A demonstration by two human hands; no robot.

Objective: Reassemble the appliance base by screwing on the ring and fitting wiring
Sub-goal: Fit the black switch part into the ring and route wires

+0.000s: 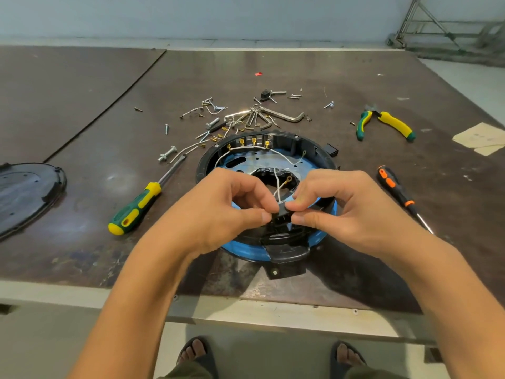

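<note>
The round appliance base (297,147), black plastic with a blue rim, lies on the brown table in front of me. White wires (284,157) with brass terminals run along its far inner wall. Above the base's near side, my left hand (226,206) and my right hand (341,206) both pinch a small black connector block (281,214) between thumb and fingertips. Two white wires rise from the block, one ending in a ring terminal (288,179). My hands hide the base's near inner part.
A green-yellow screwdriver (139,203) lies left of the base, an orange-black screwdriver (399,192) lies right. Loose screws, bolts and hex keys (246,116) are scattered behind the base. Pliers (388,123) rest far right. A black cover plate (24,192) sits at the left edge.
</note>
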